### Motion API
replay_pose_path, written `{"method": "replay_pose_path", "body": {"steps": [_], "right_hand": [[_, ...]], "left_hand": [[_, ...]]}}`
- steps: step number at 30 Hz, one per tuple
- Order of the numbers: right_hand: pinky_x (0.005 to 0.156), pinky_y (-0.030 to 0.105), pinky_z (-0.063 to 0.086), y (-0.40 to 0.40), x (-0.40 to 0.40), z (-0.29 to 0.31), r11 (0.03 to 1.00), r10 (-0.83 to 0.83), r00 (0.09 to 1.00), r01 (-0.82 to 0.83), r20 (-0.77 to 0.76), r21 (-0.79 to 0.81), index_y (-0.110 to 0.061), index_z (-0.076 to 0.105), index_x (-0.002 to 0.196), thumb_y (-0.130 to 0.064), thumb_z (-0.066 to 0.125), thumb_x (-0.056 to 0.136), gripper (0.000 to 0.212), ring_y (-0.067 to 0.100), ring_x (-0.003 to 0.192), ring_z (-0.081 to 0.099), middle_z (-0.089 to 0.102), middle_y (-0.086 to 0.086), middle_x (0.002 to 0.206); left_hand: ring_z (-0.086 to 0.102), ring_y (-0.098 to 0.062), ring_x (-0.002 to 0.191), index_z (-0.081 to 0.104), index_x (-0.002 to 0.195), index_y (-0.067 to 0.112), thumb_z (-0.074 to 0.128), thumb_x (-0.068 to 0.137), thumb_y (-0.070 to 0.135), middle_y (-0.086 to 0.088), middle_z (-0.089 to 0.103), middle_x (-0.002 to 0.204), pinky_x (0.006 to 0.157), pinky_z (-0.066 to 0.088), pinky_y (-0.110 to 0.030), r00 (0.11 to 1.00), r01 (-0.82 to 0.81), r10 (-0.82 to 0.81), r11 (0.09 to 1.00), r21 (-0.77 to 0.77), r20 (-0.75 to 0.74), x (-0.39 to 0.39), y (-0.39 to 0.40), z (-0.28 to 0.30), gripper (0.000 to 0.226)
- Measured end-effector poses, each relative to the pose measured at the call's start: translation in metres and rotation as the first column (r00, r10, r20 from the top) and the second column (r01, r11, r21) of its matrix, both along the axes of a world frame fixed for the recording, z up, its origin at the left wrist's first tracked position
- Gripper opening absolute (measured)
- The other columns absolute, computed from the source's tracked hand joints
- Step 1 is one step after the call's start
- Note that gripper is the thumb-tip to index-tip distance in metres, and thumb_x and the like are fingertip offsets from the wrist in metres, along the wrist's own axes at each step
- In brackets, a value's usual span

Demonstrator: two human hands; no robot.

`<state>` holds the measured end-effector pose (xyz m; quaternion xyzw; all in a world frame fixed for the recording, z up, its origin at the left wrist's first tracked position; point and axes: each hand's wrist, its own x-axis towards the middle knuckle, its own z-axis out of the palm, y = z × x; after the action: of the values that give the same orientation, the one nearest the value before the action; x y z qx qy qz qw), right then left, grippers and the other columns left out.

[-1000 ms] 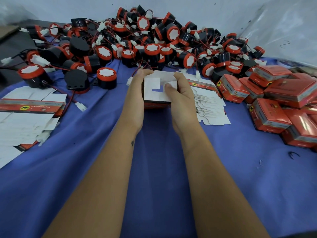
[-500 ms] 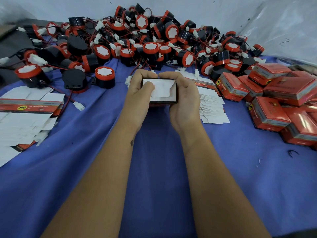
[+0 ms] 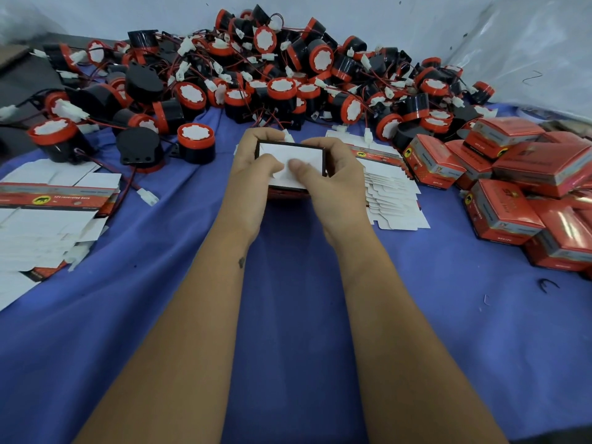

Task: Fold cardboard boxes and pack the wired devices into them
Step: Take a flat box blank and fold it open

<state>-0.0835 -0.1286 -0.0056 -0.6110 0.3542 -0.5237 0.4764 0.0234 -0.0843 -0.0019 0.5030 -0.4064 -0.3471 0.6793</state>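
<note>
i see my left hand [image 3: 253,174] and right hand [image 3: 333,181] both curled round the cardboard box [image 3: 299,161], thumbs pressing its white flaps, above the blue cloth [image 3: 288,315] before the wired devices [image 3: 282,88].

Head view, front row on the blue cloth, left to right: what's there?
Stack of flat box blanks → loose white connector → left hand → box being folded → right hand → fanned white blanks → packed red boxes.
</note>
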Motion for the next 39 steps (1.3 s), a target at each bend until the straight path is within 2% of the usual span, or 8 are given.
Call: {"method": "replay_pose_path", "body": {"steps": [7, 12, 17, 24, 28, 33, 36, 39], "right_hand": [[0.076, 0.023, 0.053, 0.000, 0.001, 0.002, 0.998, -0.058, 0.997, 0.056, -0.054, -0.038, -0.024, 0.068, 0.095, -0.014, 0.068, 0.087, 0.013, 0.004, 0.086, 0.061, 0.067, -0.014, 0.088], [0.105, 0.043, 0.046, -0.004, 0.002, 0.007, 0.955, -0.034, 0.983, -0.021, 0.181, 0.296, -0.028, 0.074, 0.095, -0.035, 0.042, 0.100, 0.033, 0.020, 0.113, 0.061, 0.071, 0.000, 0.113], [0.108, 0.043, 0.042, -0.001, 0.004, 0.004, 0.965, -0.053, 0.997, 0.063, -0.049, 0.256, -0.037, 0.070, 0.108, -0.047, 0.030, 0.103, 0.042, 0.014, 0.118, 0.055, 0.063, -0.004, 0.125], [0.094, 0.039, 0.048, 0.002, -0.001, 0.011, 0.980, -0.009, 0.995, -0.010, 0.095, 0.201, -0.027, 0.070, 0.100, -0.025, 0.049, 0.093, 0.023, 0.015, 0.110, 0.059, 0.067, -0.009, 0.111], [0.091, 0.039, 0.055, -0.001, -0.005, 0.010, 0.991, -0.010, 0.977, -0.019, 0.213, 0.135, -0.024, 0.059, 0.114, 0.006, 0.055, 0.082, 0.043, 0.018, 0.112, 0.062, 0.063, 0.005, 0.114], [0.084, 0.017, 0.050, 0.000, -0.001, -0.002, 0.996, -0.013, 0.991, 0.002, -0.130, -0.086, -0.028, 0.047, 0.140, 0.013, 0.048, 0.080, 0.073, 0.001, 0.111, 0.048, 0.044, -0.004, 0.122], [0.084, 0.004, 0.041, 0.001, 0.000, -0.006, 0.990, 0.034, 0.982, -0.059, -0.184, -0.131, -0.025, 0.056, 0.130, 0.006, 0.049, 0.078, 0.061, -0.013, 0.110, 0.039, 0.037, -0.007, 0.126], [0.085, -0.005, 0.027, 0.000, 0.000, -0.012, 0.965, -0.078, 0.934, -0.017, -0.348, -0.262, -0.016, 0.062, 0.107, -0.002, 0.061, 0.076, 0.034, -0.003, 0.115, 0.033, 0.030, -0.009, 0.130]], "left_hand": [[0.067, -0.003, 0.084, 0.066, 0.097, 0.029, 0.051, 0.081, -0.002, 0.010, 0.068, 0.100, 0.063, 0.053, -0.020, 0.998, -0.051, 0.051, 0.999, -0.001, 0.032, 0.003, -0.003, -0.004, 0.038], [0.062, -0.004, 0.099, 0.063, 0.105, 0.034, 0.052, 0.083, 0.004, 0.002, 0.062, 0.123, 0.074, 0.051, -0.018, 0.998, -0.038, 0.039, 0.999, -0.011, 0.057, 0.000, -0.004, -0.004, 0.039], [0.043, -0.013, 0.136, 0.046, 0.141, 0.029, 0.042, 0.093, 0.044, 0.004, 0.045, 0.149, 0.116, 0.034, -0.039, 1.000, -0.019, 0.017, 0.998, 0.055, 0.022, -0.003, -0.008, -0.007, 0.051], [0.025, -0.012, 0.144, 0.043, 0.140, 0.039, 0.035, 0.090, 0.044, 0.018, 0.040, 0.140, 0.121, 0.021, -0.039, 0.957, -0.196, 0.195, 0.980, -0.017, 0.213, -0.002, -0.007, 0.003, 0.052], [0.027, -0.016, 0.141, 0.040, 0.147, 0.031, 0.043, 0.102, 0.037, 0.007, 0.043, 0.146, 0.112, 0.027, -0.028, 0.939, -0.312, 0.283, 0.940, 0.137, 0.196, 0.001, -0.009, -0.008, 0.046], [0.064, 0.001, 0.093, 0.060, 0.108, 0.022, 0.054, 0.091, 0.002, 0.012, 0.066, 0.101, 0.073, 0.050, -0.014, 0.953, -0.280, 0.266, 0.956, 0.084, 0.147, 0.013, -0.008, -0.012, 0.027], [0.066, 0.002, 0.090, 0.061, 0.092, 0.018, 0.056, 0.084, -0.009, 0.006, 0.069, 0.101, 0.072, 0.055, -0.017, 0.949, -0.281, 0.273, 0.959, 0.028, 0.156, 0.014, -0.005, -0.013, 0.029], [0.063, 0.005, 0.083, 0.059, 0.075, 0.024, 0.044, 0.076, -0.017, 0.011, 0.067, 0.089, 0.068, 0.051, -0.012, 0.930, -0.312, 0.307, 0.950, -0.009, 0.201, 0.010, -0.004, -0.009, 0.043]]}}
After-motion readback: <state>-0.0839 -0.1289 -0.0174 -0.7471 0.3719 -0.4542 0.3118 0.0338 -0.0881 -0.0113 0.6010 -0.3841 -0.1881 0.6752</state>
